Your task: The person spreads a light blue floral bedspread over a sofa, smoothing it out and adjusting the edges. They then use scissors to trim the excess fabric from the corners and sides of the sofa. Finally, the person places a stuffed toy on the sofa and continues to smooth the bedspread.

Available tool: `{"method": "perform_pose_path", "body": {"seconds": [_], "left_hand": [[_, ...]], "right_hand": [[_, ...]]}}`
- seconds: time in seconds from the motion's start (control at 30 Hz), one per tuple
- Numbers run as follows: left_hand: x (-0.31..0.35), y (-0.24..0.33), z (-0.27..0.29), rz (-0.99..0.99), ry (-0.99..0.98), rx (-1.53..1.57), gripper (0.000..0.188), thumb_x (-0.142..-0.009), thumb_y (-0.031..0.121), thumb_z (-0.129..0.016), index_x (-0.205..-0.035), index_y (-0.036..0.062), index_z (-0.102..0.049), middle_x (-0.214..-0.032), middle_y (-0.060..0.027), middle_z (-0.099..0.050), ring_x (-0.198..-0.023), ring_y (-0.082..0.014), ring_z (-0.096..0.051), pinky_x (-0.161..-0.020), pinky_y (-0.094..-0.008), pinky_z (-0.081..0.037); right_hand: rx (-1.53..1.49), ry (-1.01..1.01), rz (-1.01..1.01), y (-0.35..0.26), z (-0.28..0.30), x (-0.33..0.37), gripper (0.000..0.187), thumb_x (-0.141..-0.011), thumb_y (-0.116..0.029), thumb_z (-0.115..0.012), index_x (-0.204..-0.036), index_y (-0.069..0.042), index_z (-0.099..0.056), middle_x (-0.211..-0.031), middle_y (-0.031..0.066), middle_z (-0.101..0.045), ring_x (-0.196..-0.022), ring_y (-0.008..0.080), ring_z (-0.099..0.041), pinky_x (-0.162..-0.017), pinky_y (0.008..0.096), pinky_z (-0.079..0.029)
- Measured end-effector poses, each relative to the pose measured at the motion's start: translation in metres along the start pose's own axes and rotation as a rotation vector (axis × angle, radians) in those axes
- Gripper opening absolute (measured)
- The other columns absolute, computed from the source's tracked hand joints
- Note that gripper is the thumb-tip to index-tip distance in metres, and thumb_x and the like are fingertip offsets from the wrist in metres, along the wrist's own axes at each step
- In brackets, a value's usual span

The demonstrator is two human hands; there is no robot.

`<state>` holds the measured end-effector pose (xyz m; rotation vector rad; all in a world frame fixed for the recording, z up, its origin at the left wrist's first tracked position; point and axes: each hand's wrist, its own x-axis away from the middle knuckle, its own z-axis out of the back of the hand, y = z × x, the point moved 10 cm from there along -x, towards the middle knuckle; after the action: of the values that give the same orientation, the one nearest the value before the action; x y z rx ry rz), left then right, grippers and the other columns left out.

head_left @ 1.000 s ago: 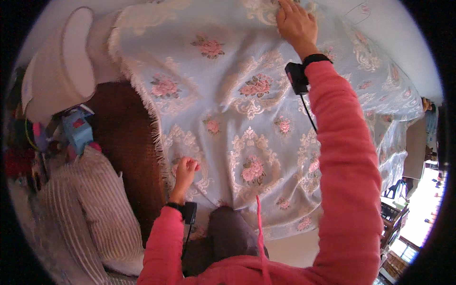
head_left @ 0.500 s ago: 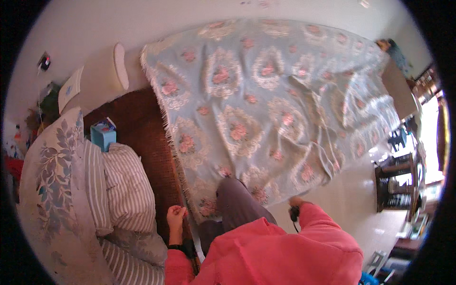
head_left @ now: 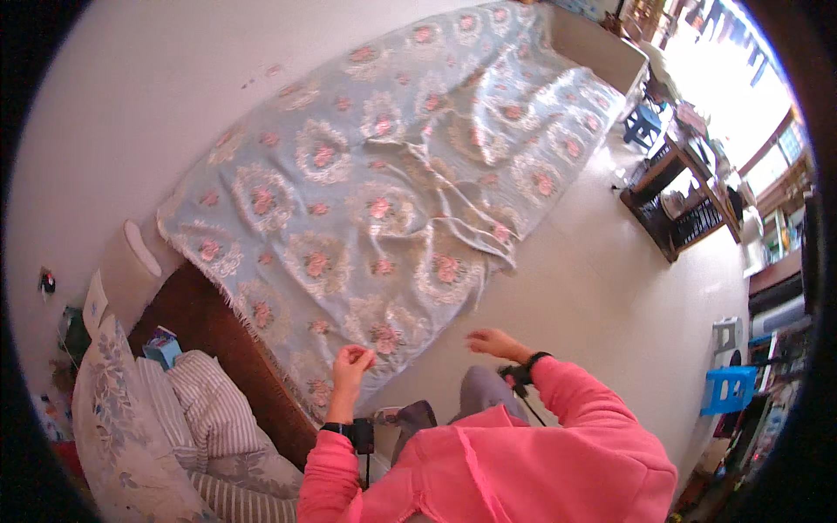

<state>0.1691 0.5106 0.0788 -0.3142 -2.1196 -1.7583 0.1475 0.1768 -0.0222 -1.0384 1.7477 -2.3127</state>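
Note:
A pale blue cover (head_left: pixel 349 209) with pink roses, cream wreaths and a fringed edge lies wrinkled over the long seat or bed along the wall. My left hand (head_left: pixel 350 364) hovers by its near corner, fingers curled in and nothing visible in them. Over the floor, to the right of the cover's near edge, my right hand (head_left: pixel 495 343) has its fingers stretched out and holds nothing. Both wrists carry dark bands, with small black devices and cords hanging near them. Neither hand appears to touch the cover.
Left of the cover, bare brown matting (head_left: pixel 200 301) shows. Striped pillows (head_left: pixel 214 401), a leaf-patterned cushion (head_left: pixel 122 436) and a blue tissue box (head_left: pixel 161 349) are there. On the right stand a dark wooden table (head_left: pixel 676 196), a blue stool (head_left: pixel 728 390) and crowded shelves (head_left: pixel 776 418).
My view has swung right, and my body has turned, with my leg now away from the cover. My right hand has come up into sight, fingers extended. My left hand stays curled.

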Motion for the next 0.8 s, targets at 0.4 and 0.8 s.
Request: {"method": "perform_pose_path", "body": {"seconds": [0.4, 0.8], "left_hand": [[0.056, -0.001, -0.562, -0.592, -0.667, -0.858, 0.017, -0.078, 0.006, -0.054, -0.094, 0.0059, -0.060, -0.090, -0.0128, -0.062, -0.078, -0.0245, -0.061, -0.068, -0.0303, -0.048], [0.041, -0.032, -0.828, -0.598, -1.069, -0.823, 0.018, -0.075, 0.003, -0.056, -0.091, 0.0085, -0.063, -0.092, -0.0101, -0.062, -0.080, -0.0234, -0.061, -0.068, -0.0290, -0.047]], "right_hand": [[-1.437, 0.192, 0.148, -0.003, 0.236, 0.155, 0.026, -0.091, -0.021, -0.039, -0.099, 0.000, -0.052, -0.099, 0.0089, -0.055, -0.092, 0.0198, -0.053, -0.086, 0.0343, -0.042], [-1.664, 0.395, 0.358, 0.073, 0.454, 0.240, 0.031, -0.092, -0.024, -0.033, -0.102, -0.001, -0.052, -0.100, 0.0080, -0.057, -0.094, 0.0187, -0.053, -0.087, 0.0325, -0.041]]}}
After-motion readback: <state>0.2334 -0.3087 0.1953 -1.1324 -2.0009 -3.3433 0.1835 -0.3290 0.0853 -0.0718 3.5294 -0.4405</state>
